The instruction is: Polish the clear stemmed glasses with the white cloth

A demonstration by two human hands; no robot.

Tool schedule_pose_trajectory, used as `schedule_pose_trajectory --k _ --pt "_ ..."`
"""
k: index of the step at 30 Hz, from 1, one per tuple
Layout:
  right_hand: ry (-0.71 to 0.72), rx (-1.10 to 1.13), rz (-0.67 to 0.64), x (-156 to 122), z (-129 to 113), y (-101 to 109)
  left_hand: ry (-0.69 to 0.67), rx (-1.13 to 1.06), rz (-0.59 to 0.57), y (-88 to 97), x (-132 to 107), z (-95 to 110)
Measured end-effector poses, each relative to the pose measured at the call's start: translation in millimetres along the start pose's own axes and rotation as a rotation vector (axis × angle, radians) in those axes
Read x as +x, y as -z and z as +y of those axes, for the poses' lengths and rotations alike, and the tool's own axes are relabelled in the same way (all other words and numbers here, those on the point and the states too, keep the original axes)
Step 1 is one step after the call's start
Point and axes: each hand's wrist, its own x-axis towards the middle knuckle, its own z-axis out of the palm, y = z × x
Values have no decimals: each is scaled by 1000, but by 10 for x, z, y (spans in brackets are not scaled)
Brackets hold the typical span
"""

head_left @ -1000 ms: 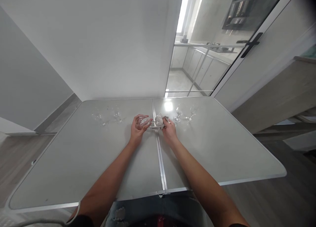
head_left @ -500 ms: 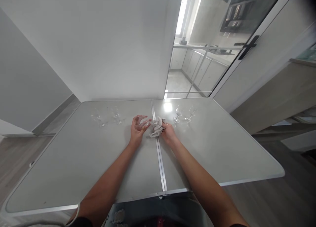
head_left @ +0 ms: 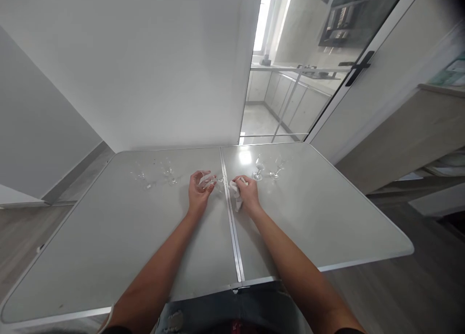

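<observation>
My left hand (head_left: 199, 189) is wrapped round the bowl of a clear stemmed glass (head_left: 209, 181), which lies tilted on its side with its stem pointing right. Just right of the table's seam, my right hand (head_left: 248, 193) is closed on a crumpled whitish cloth (head_left: 236, 194). A small gap separates the cloth from the glass. Beyond my right hand, two stemmed glasses, a nearer one (head_left: 257, 169) and one further right (head_left: 277, 169), stand upright on the table. To the left of my left hand are two more clear glasses (head_left: 168, 173) (head_left: 141, 176), faint against the surface.
The pale table (head_left: 298, 218) has a metal seam (head_left: 232, 232) across its middle and a metal edge. Its far side meets a white wall (head_left: 174, 72). A glass door with a black handle (head_left: 360, 68) stands at the back right, and shelving (head_left: 410, 126) is at the right.
My right hand has drawn the cloth away from the glass, and the cloth now hangs lower in the fingers. The glass's stem end is uncovered. The view has shifted slightly.
</observation>
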Motion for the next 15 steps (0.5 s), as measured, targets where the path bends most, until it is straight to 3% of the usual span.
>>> schedule_pose_trajectory --k 4,7,11,15 --pt "302 -299 -206 -63 -59 -6 27 22 -55 8 -16 -30" --pt "438 -568 -302 -154 -107 -66 25 38 -90 17 -26 -36" --pt "450 -911 -294 -214 -133 -121 -5 28 -117 26 -27 -40" --pt "382 -1114 -275 -178 -134 -111 -17 6 -202 16 -30 -79"
